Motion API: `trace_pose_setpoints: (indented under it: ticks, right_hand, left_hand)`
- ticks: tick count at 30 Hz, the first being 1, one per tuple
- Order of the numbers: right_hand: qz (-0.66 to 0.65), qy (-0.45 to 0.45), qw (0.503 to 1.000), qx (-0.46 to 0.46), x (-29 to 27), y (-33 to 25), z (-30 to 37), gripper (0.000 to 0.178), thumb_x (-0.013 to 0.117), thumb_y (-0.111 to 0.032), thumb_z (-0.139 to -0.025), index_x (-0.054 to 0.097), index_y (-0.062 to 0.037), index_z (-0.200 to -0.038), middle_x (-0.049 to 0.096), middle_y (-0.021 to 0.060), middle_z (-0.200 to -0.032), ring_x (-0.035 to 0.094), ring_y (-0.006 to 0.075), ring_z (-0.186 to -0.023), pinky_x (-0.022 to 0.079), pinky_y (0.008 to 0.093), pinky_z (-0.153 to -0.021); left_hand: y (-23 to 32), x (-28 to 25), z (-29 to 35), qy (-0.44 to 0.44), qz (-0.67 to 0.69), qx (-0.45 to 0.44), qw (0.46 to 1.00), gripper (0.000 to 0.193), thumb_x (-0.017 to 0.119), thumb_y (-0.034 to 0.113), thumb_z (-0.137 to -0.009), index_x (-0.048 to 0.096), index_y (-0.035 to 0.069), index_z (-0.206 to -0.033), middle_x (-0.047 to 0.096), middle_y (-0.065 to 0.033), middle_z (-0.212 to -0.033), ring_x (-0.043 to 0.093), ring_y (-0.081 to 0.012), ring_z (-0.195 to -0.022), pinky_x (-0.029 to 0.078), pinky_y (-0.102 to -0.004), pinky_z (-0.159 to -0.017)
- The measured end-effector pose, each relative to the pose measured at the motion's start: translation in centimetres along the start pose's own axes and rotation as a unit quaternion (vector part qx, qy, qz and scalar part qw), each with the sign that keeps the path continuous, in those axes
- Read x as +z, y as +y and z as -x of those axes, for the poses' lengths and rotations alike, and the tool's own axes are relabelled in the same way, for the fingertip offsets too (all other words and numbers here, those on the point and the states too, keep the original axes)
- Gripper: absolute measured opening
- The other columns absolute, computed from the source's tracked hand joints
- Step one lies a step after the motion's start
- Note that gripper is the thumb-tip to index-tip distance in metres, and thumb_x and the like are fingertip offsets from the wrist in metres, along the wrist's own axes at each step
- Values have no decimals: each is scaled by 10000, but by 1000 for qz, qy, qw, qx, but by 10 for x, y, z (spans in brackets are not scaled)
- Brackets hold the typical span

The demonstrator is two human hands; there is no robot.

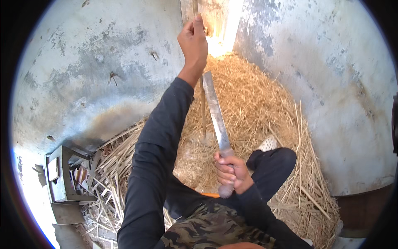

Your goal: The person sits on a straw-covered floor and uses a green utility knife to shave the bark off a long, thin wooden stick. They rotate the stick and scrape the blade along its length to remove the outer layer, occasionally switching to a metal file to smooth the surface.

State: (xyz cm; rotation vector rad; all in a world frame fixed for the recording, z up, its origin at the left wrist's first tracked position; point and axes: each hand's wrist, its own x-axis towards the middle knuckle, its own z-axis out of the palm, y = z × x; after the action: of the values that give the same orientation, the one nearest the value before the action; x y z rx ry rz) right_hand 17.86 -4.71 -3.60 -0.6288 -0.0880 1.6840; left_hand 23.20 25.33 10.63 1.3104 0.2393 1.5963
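Note:
My left hand (pixel 195 45) is raised high in front of me and closed around a thin upright stick (pixel 203 110), likely bamboo. The stick's lower end comes down among pale shavings, and its top runs on above my fist. In my right hand (pixel 234 174), low and close to my body, is a machete (pixel 216 110) gripped by its rounded handle. Its long, worn metal blade points up and away, tilted slightly left. The blade's tip is beside the stick, just below my left wrist; whether they touch I cannot tell.
A heap of straw-like shavings (pixel 248 91) covers the floor ahead. Split strips (pixel 120 166) lie at left, by a small wooden frame (pixel 62 195). Stained walls (pixel 103 62) stand close on both sides. My bent leg and a white perforated shoe (pixel 268 144) are at right.

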Motion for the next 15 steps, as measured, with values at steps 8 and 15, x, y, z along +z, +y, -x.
trace_pose_setpoints:
  ticks: [8,15]
  right_hand:
    - [247,198,894,-316,32,15,-26,129,533,-3,-859,503,-23,-983,493,7,-562,476,87,-387,388,282,-375]
    - [301,219,925,-72,-54,45,-33,168,555,-25,-857,511,-68,-1014,501,-6,-554,457,88,-376,376,270,-347]
  left_hand:
    - [-2,13,8,-21,18,25,999,473,541,375,-988,467,67,-636,370,67,-559,296,-26,-530,251,-244,-470]
    - [0,10,-10,-10,11,25,1000,446,532,363,-992,476,64,-666,397,54,-591,315,-39,-552,270,-255,-487]
